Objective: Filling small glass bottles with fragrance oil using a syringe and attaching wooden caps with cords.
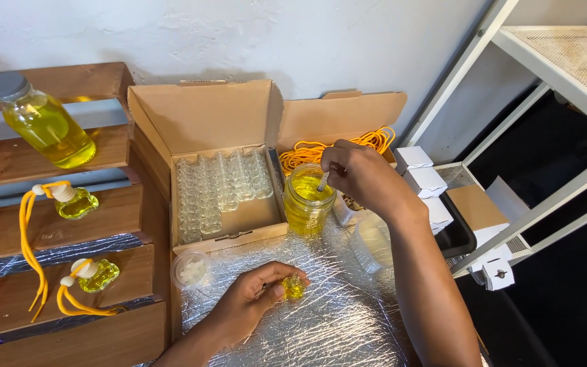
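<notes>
Left hand (253,299) half hides small bottle (294,287); right hand (358,175) dips dropper (323,181) in jar (308,200)

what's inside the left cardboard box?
The box holds rows of small empty clear glass bottles, filling the back and left; the front right of its floor is bare. Anything beneath the bottles is hidden.

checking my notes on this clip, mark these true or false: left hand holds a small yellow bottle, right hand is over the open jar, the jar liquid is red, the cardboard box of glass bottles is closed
1. The left hand holds a small yellow bottle: true.
2. The right hand is over the open jar: true, and it pinches a thin dropper-like tool.
3. The jar liquid is red: false, it is yellow.
4. The cardboard box of glass bottles is closed: false, its lid stands open, showing rows of clear empty bottles.
</notes>
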